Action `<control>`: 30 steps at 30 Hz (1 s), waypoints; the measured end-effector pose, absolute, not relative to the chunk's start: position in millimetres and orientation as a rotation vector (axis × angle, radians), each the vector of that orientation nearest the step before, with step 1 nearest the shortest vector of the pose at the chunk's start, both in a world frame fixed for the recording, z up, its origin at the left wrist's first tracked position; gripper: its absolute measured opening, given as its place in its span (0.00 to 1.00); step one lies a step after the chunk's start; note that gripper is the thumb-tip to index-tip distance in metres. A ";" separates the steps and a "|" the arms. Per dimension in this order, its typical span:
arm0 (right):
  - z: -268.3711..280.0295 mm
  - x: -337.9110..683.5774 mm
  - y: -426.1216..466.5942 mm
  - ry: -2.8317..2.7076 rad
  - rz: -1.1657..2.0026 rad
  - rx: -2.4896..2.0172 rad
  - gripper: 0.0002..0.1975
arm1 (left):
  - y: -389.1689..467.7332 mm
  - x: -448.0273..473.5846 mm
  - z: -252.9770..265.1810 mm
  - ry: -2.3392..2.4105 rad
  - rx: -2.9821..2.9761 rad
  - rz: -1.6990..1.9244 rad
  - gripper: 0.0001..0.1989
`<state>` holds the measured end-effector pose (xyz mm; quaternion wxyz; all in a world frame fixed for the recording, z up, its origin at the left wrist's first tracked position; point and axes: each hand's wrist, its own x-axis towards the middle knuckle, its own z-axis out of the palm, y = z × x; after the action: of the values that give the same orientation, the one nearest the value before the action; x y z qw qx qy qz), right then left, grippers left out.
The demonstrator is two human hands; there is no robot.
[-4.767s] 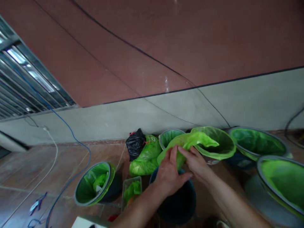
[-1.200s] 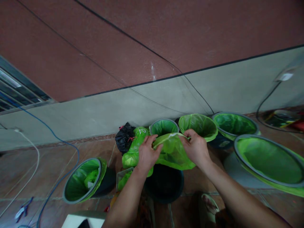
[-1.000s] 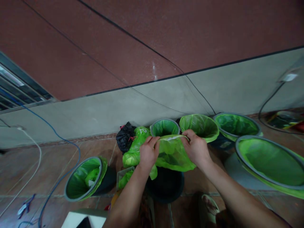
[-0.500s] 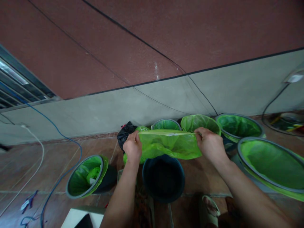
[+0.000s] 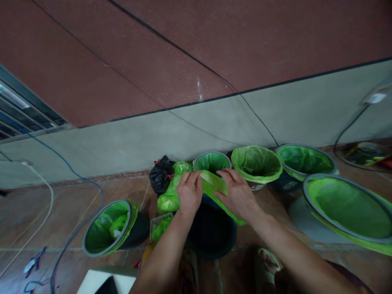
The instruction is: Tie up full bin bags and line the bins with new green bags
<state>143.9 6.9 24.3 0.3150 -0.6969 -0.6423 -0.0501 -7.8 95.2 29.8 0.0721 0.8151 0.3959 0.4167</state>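
A green plastic bag (image 5: pixel 212 184) hangs gathered in a narrow strip between my hands. My left hand (image 5: pixel 188 194) is closed on its left end. On the right, my right hand (image 5: pixel 239 196) is against the bag with thumb and fingers apart. Below both hands stands a dark round bin (image 5: pixel 212 239), unlined inside, its back rim partly hidden by the bag and hands. Part of the bag trails down over the bin's right rim.
Green-lined bins (image 5: pixel 257 163) line the wall, with a large lined one (image 5: pixel 349 208) at right and a tilted one (image 5: pixel 107 228) at left. Tied green bags (image 5: pixel 170 196) and a black bag (image 5: pixel 161 175) lie behind. A blue cable (image 5: pixel 82 222) crosses the floor; a white box (image 5: pixel 92 281) stands in front.
My hands have come closer together, and the bag, stretched wide between them before, is now bunched into a slanting strip. The right hand's fingers have spread from their grip.
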 end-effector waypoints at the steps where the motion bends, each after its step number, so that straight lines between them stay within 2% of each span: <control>1: 25.1 136.3 9.3 -1.692 -0.122 -1.823 0.25 | 90.2 -2.7 27.7 1.145 2.465 1.243 0.13; 6: 25.9 125.8 16.7 -1.621 -0.167 -1.873 0.08 | 75.6 10.3 18.0 0.985 2.540 1.220 0.11; 12: 30.7 137.1 11.7 -1.526 -0.261 -1.652 0.08 | 88.4 3.6 16.0 1.082 2.528 1.215 0.16; 17: 41.8 144.7 4.9 -1.356 -0.279 -1.540 0.07 | 103.8 -6.9 19.1 1.229 2.472 1.306 0.15; 24: 53.3 167.0 -0.5 -1.107 -0.233 -1.663 0.06 | 123.2 -26.7 25.8 1.443 2.395 1.359 0.15; 30: 51.4 190.8 -5.0 -0.936 -0.094 -1.873 0.08 | 137.8 -44.6 33.9 1.541 2.274 1.463 0.13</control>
<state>190.8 -5.0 51.4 0.4992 -0.7743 -0.3869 -0.0388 -44.6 137.8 33.9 0.0148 0.7306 0.4952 0.4699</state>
